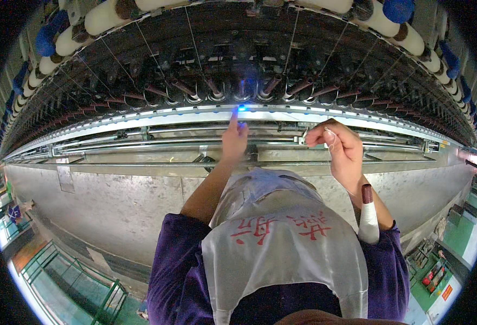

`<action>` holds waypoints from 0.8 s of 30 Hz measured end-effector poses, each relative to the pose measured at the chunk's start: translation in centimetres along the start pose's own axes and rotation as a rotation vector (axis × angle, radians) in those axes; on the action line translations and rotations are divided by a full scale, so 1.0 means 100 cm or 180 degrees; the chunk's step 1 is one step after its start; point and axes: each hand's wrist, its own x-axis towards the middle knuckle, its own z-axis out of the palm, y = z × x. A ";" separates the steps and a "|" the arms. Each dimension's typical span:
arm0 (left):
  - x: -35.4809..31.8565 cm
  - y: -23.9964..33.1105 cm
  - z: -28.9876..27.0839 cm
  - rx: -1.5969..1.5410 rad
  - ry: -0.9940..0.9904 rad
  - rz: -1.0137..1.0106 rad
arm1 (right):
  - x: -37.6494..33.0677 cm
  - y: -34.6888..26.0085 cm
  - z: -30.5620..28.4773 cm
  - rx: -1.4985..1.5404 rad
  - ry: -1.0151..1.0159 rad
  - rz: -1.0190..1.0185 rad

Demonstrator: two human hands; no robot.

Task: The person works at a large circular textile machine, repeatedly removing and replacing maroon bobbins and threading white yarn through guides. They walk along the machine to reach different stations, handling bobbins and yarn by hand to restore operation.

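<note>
My left hand (234, 138) reaches forward with its index finger stretched out, the tip touching a glowing blue light (242, 109) on the pale rail (141, 116) of a long spinning frame. My right hand (340, 146) is raised to the right of it, fingers curled, pinching a thin white thread end (328, 133) near the rail. A white yarn bobbin with a dark red tip (368, 215) is tucked against my right forearm. A row of dark spindles (214, 89) stands just behind the rail.
Large white roving bobbins (104, 17) and blue ones (49, 33) hang along the top of the machine, with thin threads running down. A grey metal panel (114, 200) covers the machine's lower front. I wear a pale apron (282, 244) over purple sleeves. Green floor lies at both sides.
</note>
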 end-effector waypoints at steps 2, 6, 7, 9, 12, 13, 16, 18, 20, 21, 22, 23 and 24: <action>0.005 0.006 0.004 -0.0049 -0.0017 0.0051 | -0.008 -0.004 -0.002 0.0025 0.0093 0.0035; 0.028 0.010 0.012 -0.0283 -0.0001 0.0059 | -0.018 -0.007 -0.001 -0.0102 0.0079 0.0028; 0.036 0.008 0.012 -0.0158 -0.0036 0.0102 | -0.019 -0.007 0.000 -0.0059 0.0056 0.0052; 0.045 0.005 0.011 -0.0180 -0.0166 0.0008 | -0.019 -0.006 0.002 0.0038 0.0036 0.0063; 0.053 -0.001 0.010 -0.0050 -0.0384 -0.0195 | -0.020 0.000 0.007 0.0105 -0.0011 0.0096; 0.052 -0.005 0.012 -0.0419 -0.0406 -0.0369 | -0.020 0.003 0.009 0.0131 -0.0084 0.0133; 0.050 -0.017 0.016 -0.0315 -0.0267 -0.0324 | -0.019 0.016 0.022 0.0207 -0.0101 0.0320; 0.053 -0.025 0.021 -0.0712 -0.0215 -0.0022 | -0.012 0.027 0.029 -0.0600 -0.0314 -0.0043; 0.057 -0.028 0.025 -0.1504 -0.0135 0.0003 | -0.005 0.036 0.038 -0.0686 -0.0319 -0.0183; 0.059 -0.029 0.023 -0.1712 -0.0429 0.0183 | 0.000 0.038 0.042 -0.0609 -0.0300 -0.0599; 0.061 -0.028 0.024 -0.1585 -0.0348 -0.0206 | 0.003 0.040 0.046 -0.0743 -0.0265 -0.0679; 0.061 -0.027 0.022 -0.1497 -0.0339 -0.0040 | 0.006 0.041 0.051 -0.0848 -0.0281 -0.0831; 0.061 -0.026 0.022 -0.1393 -0.0300 -0.0154 | 0.008 0.041 0.054 -0.0786 -0.0375 -0.0740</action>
